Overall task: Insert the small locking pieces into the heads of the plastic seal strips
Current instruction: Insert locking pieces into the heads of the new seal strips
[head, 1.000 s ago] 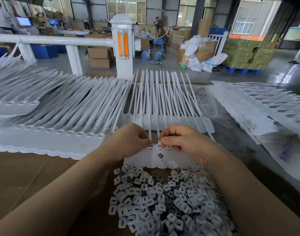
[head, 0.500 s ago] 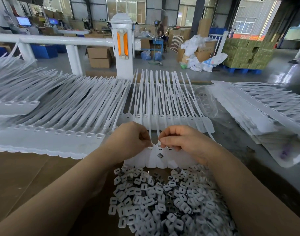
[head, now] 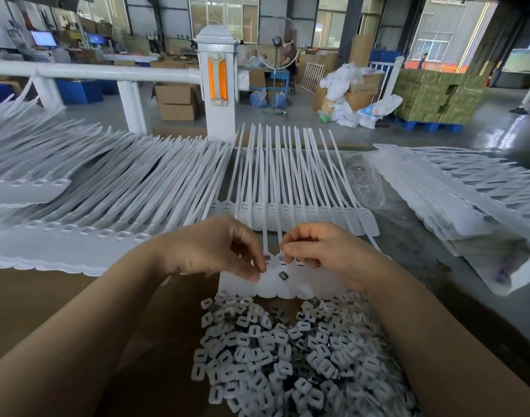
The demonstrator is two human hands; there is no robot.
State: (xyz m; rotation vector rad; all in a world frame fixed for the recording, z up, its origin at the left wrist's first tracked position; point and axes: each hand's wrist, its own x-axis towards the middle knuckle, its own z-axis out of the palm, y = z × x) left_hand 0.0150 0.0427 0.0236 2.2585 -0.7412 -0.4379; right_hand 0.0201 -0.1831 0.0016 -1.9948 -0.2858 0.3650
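Seal strips, near row [head: 275, 284]: white joined heads lying flat at centre of the brown table [head: 47, 302], tails running to the far side.
Left hand [head: 209, 248]: over the row's left part; thumb and forefinger pinched together at one head, on what cannot be told.
Right hand [head: 326, 251]: over the row's right part; fingers [head: 290, 248] curled, tips pressed on the heads' upper edge; whether they hold a piece cannot be told.
Loose locking piece [head: 283, 276]: small, dark, lying on a head between the hands.
Locking pieces, heap [head: 287, 356]: white and dark, near side, touching the row's edge.
Further strip rows [head: 107, 191]: far left, far centre, right.
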